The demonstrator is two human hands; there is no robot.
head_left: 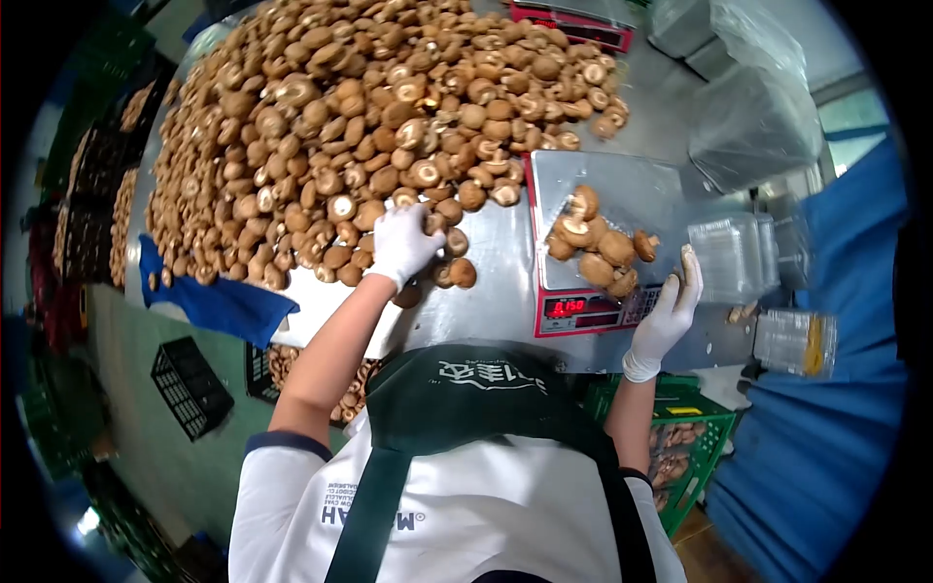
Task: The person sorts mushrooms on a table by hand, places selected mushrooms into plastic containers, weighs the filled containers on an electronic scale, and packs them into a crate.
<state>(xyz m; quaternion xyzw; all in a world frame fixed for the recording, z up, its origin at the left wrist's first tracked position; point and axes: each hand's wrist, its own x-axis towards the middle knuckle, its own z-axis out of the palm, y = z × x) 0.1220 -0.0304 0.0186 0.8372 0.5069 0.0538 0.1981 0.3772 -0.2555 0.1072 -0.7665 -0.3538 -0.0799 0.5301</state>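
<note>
My left hand (404, 245), in a white glove, is at the near edge of a big heap of shiitake mushrooms (321, 136). Its thumb and fingers close around a shiitake mushroom (434, 224); the palm side is partly hidden. A few loose mushrooms (457, 272) lie just below that hand. On the plate of a red-framed digital scale (607, 175) sits a small group of shiitake mushrooms (614, 247), and the red display reads about 0.150. My right hand (673, 316), also gloved, is by the scale's right front corner with fingers stretched out and nothing in them.
Stacked clear plastic trays (729, 257) stand right of the scale, with plastic-wrapped stacks (753, 126) behind. A second red scale (583, 24) is at the far edge. Below the metal table are a green crate (714, 437) and a black crate (191, 389). A blue curtain (816, 437) hangs right.
</note>
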